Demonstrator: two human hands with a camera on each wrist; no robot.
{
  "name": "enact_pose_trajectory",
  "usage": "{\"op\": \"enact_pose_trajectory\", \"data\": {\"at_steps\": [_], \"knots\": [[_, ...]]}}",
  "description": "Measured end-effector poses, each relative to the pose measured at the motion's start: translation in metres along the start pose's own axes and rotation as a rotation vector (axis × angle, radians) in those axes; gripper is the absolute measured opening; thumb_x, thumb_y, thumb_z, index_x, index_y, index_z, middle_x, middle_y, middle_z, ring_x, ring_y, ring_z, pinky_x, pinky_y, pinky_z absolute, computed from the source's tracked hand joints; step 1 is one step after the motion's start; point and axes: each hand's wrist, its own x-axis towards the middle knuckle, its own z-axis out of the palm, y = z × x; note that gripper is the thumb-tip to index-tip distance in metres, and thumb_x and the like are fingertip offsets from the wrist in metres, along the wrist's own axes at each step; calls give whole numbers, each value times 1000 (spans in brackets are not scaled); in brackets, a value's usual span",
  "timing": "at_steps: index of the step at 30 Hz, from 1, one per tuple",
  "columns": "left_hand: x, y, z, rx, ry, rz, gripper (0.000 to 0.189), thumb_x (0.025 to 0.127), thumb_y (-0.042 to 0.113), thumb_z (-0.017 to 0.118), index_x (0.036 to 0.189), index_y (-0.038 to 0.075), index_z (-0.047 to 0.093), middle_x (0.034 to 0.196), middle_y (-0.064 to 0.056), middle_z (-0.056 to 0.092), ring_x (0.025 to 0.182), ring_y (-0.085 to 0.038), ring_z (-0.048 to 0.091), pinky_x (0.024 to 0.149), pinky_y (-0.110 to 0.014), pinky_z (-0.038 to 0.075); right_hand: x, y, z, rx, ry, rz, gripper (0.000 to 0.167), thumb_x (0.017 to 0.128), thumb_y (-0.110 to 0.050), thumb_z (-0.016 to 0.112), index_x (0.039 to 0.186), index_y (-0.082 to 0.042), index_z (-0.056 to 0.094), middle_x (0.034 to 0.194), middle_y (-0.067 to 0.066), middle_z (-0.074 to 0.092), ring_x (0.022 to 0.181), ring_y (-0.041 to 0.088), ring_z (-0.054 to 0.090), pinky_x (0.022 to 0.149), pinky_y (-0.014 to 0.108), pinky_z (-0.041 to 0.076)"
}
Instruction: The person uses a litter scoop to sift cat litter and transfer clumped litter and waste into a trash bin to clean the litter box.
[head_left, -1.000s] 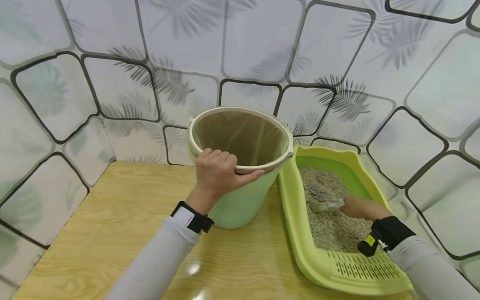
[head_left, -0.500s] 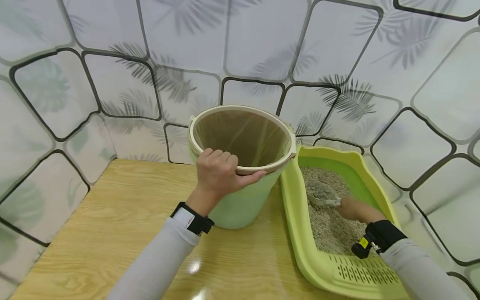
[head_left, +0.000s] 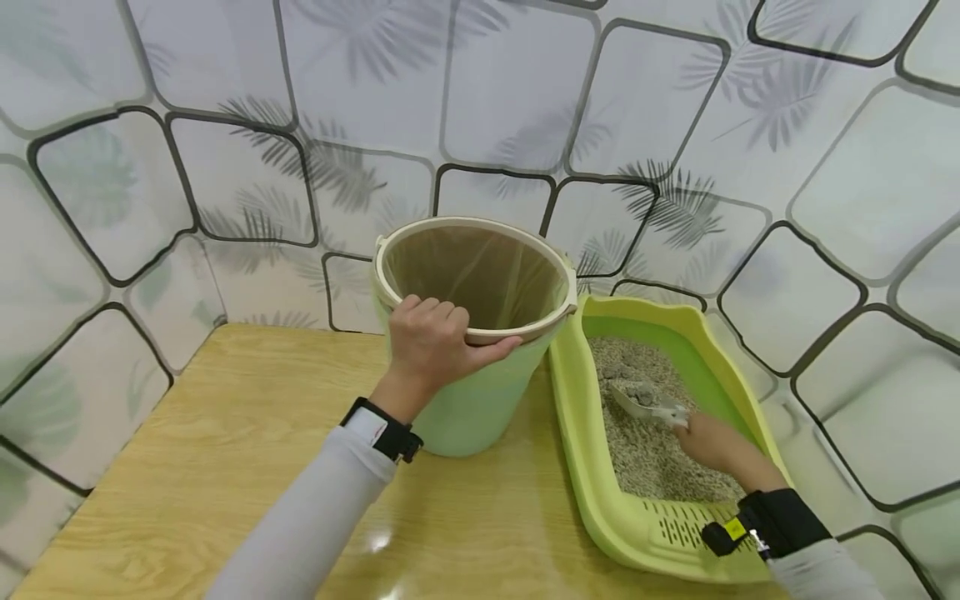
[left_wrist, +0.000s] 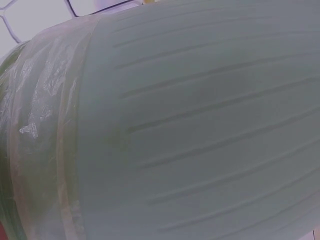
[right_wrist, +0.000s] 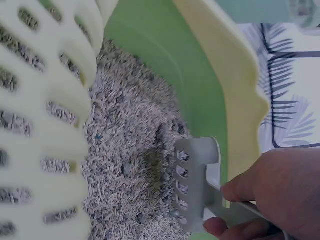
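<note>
My left hand grips the cream rim of a pale green trash bin, fingers over the edge and thumb along the outside. A clear bag folds over the bin's top in the left wrist view; the left hand is out of sight there. My right hand holds a light grey slotted litter scoop by its handle. Several grey clumps lie at the scoop's blade, which is tilted over the litter. In the right wrist view, my thumb and fingers close around the handle.
The yellow-green litter box stands right of the bin on a wood-grain table. Its near end has a slotted ledge. A patterned wall covering rises close behind both and along the right side.
The scoop came up heaped with grey litter half a second ago; now it is tilted and carries fewer clumps. The left hand keeps its grip on the rim, and the head view has shifted slightly.
</note>
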Motion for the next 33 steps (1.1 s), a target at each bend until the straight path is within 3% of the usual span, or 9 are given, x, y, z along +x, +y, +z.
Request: {"op": "enact_pose_trajectory", "data": {"at_steps": [6,10,14,20,33], "knots": [[1,1,1,-7,7,6,75,74,75,55,40,15,27,38,4,24,35,-13,21,43,-29,20,-15,-4,0,17,118,60,42,103,-30,26,76,-7,47,63,4,37,53,14,32,54,31,33],[1,2,1,-1,10,-1,74,72,75,58,40,15,27,38,4,24,35,-13,22,43,-29,21,-24,-6,-3,28,220,74,55,105,-34,20,100,13,50,71,12,43,57,19,41,55,33,35],[2,2,0,1,10,-1,74,74,75,56,40,15,27,38,4,24,35,-13,22,43,-29,21,-30,-7,-6,25,325,88,64,105,-36,17,117,23,39,74,16,45,58,22,45,53,34,35],[0,2,-3,6,33,6,75,76,76,52,41,15,26,38,4,23,35,-13,21,43,-29,20,-31,-8,-4,44,449,124,53,104,-35,21,101,14,40,69,16,45,53,23,45,47,34,34],[-1,2,1,-2,30,-1,74,77,75,52,41,15,26,39,4,23,35,-13,22,43,-30,21,-23,-14,9,132,624,169,51,104,-35,23,103,13,41,68,17,45,50,24,43,44,34,33]]}}
